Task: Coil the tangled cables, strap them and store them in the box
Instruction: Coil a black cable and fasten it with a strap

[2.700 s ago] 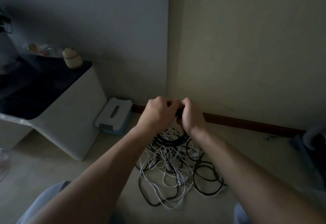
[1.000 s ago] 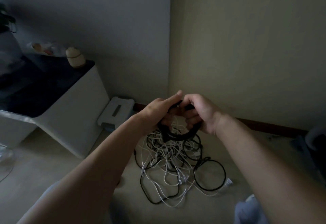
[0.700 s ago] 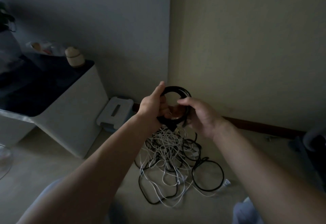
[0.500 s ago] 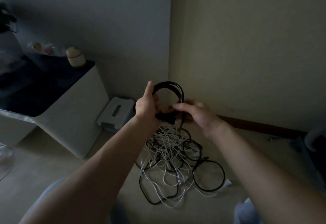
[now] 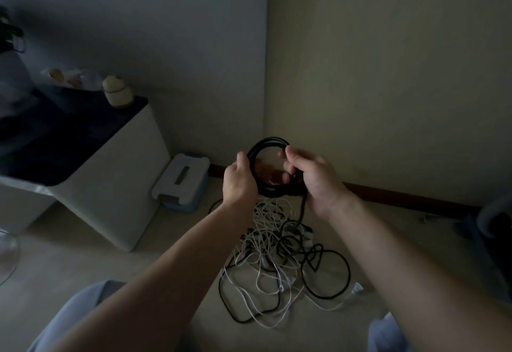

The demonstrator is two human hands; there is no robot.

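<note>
I hold a black cable coil [image 5: 264,145] upright in front of the room's corner. My left hand [image 5: 239,182] grips the coil's left side. My right hand [image 5: 313,178] grips its right side, fingers curled around the strands. A loose black end hangs from the coil down into the tangled pile of black and white cables [image 5: 279,263] on the floor below my hands. A white storage box with a blue base [image 5: 181,181], lid closed, stands on the floor against the left wall.
A white cabinet with a dark top [image 5: 105,174] stands at the left, a small round jar [image 5: 116,95] on it. A dark object [image 5: 496,221] sits at the right edge. My knees [image 5: 80,313] show at the bottom.
The coil rose from hanging low between my hands to standing upright. My hands shifted apart onto its two sides, and the coil tilted slightly right.
</note>
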